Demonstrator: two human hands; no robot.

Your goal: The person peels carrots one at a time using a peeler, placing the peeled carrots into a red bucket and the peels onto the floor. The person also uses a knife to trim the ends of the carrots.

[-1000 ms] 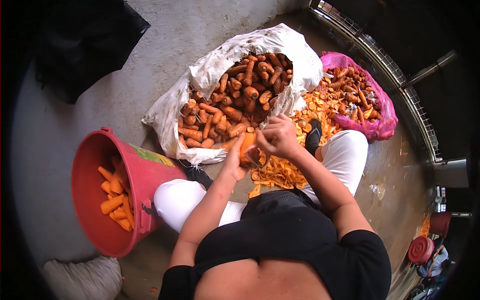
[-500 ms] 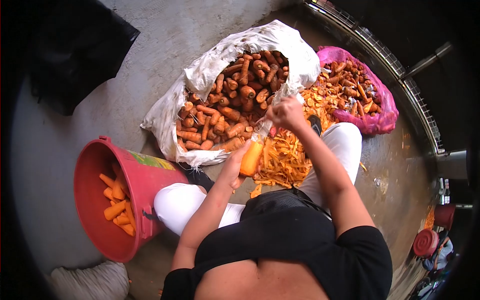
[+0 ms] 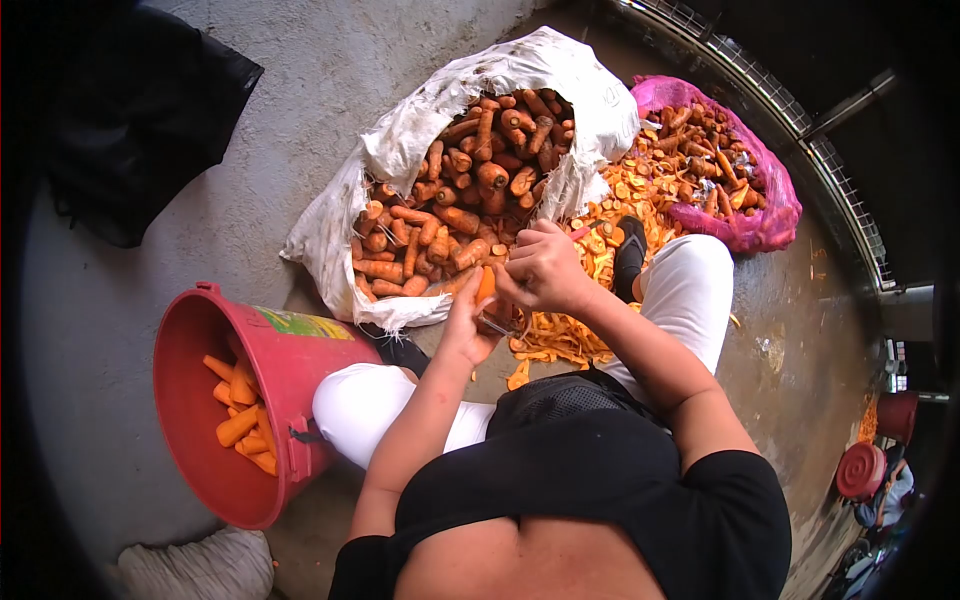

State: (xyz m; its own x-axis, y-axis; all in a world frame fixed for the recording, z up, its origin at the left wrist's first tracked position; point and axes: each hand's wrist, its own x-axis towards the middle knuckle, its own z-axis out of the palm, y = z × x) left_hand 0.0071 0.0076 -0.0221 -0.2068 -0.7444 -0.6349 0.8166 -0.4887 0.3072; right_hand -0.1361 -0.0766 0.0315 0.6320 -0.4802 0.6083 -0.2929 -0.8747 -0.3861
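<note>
My left hand [image 3: 467, 325] is wrapped round a peeled orange carrot [image 3: 486, 284], whose upper end shows above the fingers. Against the carrot, my right hand [image 3: 543, 270] is closed on a tool that I cannot fully make out; a thin clear or metallic part shows between the hands. Beyond them a white sack [image 3: 400, 147] stands open, full of unpeeled carrots [image 3: 462, 222]. Orange peelings [image 3: 565, 338] lie on the floor below and right of my hands. To the left, a red bucket [image 3: 205, 400] tilts on its side with peeled carrots [image 3: 240, 428] inside.
A pink sack [image 3: 770, 215] of carrot pieces stands at the upper right. Black plastic [image 3: 140, 120] lies at the upper left, a pale sack [image 3: 200, 568] at the lower left. A metal grating [image 3: 790, 110] runs along the right. Far right are a red lid [image 3: 860, 471] and a person [image 3: 893, 498].
My right hand has come down and left, from above the carrot to right beside my left hand. The carrot is now mostly hidden between the hands. The view has shifted slightly.
</note>
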